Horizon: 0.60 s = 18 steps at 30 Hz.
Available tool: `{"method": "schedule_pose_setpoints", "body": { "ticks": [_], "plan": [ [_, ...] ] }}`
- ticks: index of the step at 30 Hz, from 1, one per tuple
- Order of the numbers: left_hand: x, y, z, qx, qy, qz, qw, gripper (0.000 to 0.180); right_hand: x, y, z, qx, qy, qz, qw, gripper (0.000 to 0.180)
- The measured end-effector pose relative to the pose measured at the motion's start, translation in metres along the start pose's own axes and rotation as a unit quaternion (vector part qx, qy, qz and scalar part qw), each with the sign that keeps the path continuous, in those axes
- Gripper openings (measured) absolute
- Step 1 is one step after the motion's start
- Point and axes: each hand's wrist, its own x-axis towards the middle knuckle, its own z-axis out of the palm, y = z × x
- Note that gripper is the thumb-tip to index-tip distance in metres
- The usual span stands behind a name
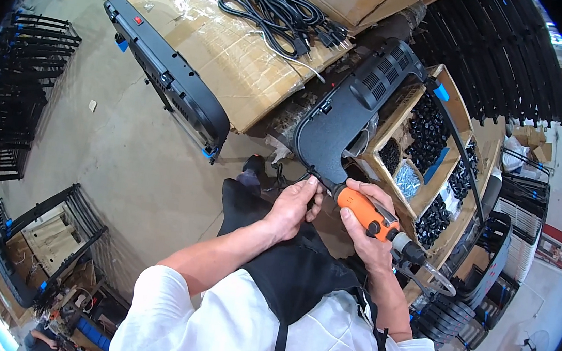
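Observation:
My right hand (pixel 370 229) grips an orange air screwdriver (pixel 362 210), with a hose running from its rear end. The tool's front end meets the near edge of a black plastic housing (pixel 326 138), which has a vented hump at its far end. Close beside the tool's tip, my left hand (pixel 293 206) is closed in a pinch at that same edge. Whatever sits between its fingers is too small and covered to make out. To the right of the housing stands a wooden compartment box (pixel 391 122) of small black parts and silvery screws (pixel 407 181).
A similar black housing (pixel 175 72) with a red switch leans by a cardboard-topped bench (pixel 237 68). Black power cords (pixel 264 6) lie coiled on it. Stacked black frames (pixel 11 99) stand at the far left, more hang at upper right. Another person (pixel 48 341) works at lower left.

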Motion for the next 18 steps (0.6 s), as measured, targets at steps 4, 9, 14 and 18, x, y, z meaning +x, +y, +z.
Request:
{"method": "schedule_pose_setpoints", "body": {
  "ticks": [4,9,14,18],
  "plan": [
    [-0.004,0.003,-0.014,0.045,0.035,-0.021,0.998,0.033,0.012,-0.002,0.011,-0.004,0.001,0.005,1.000,0.049],
    [-0.004,0.007,-0.017,0.097,-0.009,0.011,0.995,0.031,0.025,-0.002,0.023,-0.044,-0.023,0.014,0.999,0.041],
    [-0.003,0.017,-0.039,0.152,-0.038,0.022,0.987,0.030,0.032,-0.002,0.028,-0.093,-0.041,-0.001,0.995,0.036],
    [-0.007,0.020,-0.039,0.078,-0.009,0.033,0.996,0.030,0.034,-0.002,0.026,-0.124,-0.069,-0.018,0.990,0.034]
  ]
}}
